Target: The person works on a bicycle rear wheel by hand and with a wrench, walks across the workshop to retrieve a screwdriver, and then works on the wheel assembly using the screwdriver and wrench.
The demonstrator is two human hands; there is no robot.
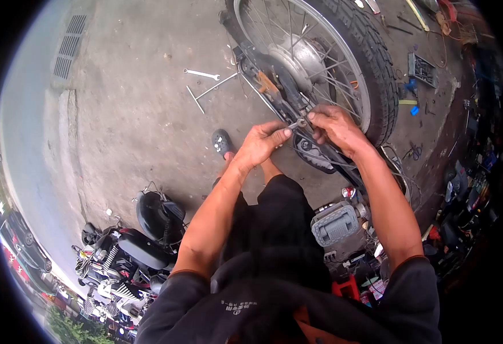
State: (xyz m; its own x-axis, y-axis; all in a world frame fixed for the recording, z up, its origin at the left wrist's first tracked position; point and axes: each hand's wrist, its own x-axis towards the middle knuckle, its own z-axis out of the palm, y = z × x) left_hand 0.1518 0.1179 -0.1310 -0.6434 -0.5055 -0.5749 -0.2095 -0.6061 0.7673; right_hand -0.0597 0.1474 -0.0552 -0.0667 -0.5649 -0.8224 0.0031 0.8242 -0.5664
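My left hand [263,141] is closed around a metal wrench, and its ring end [301,122] juts out toward the motorcycle's frame. Close by on the right, my right hand [337,127] has its fingers pinched together at the bracket beside the wrench; what they hold, if anything, is hidden. Both hands work just below a spoked wheel [372,57] with a knobby tyre and a silver hub [300,60]. A dark swingarm [283,86] with a rusty orange patch runs alongside the hub down to my hands.
On the concrete to the left lie a combination wrench [201,74] and a T-handle wrench [208,93]. A tool tray [422,70] sits right of the tyre. Below are a grey plastic stool [336,223] and parked motorcycles [142,246]. Clutter lines the right edge.
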